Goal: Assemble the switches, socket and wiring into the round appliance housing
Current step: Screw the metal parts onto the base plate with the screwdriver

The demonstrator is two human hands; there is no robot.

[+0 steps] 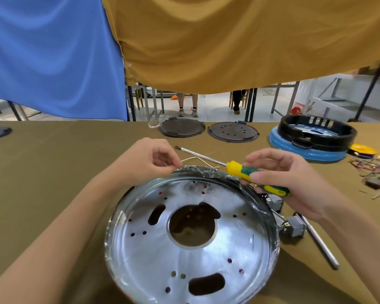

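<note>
The round shiny metal housing [140, 249] lies on the olive table in front of me, its inside facing up, with a big centre hole and several slots. My left hand [147, 161] pinches a thin pale wire [190, 159] at the housing's far rim. My right hand [287, 178] grips a screwdriver [246, 172] by its yellow-green handle, its shaft pointing away to the far left above the rim. Grey switch parts [294, 227] sit against the housing's right side.
A metal rod [320, 242] lies right of the housing. Two dark round lids [181, 127] [233, 131] sit at the table's far edge. A black ring on a blue base [312, 137] stands at far right, with a tangle of loose wires [373, 167] beside it.
</note>
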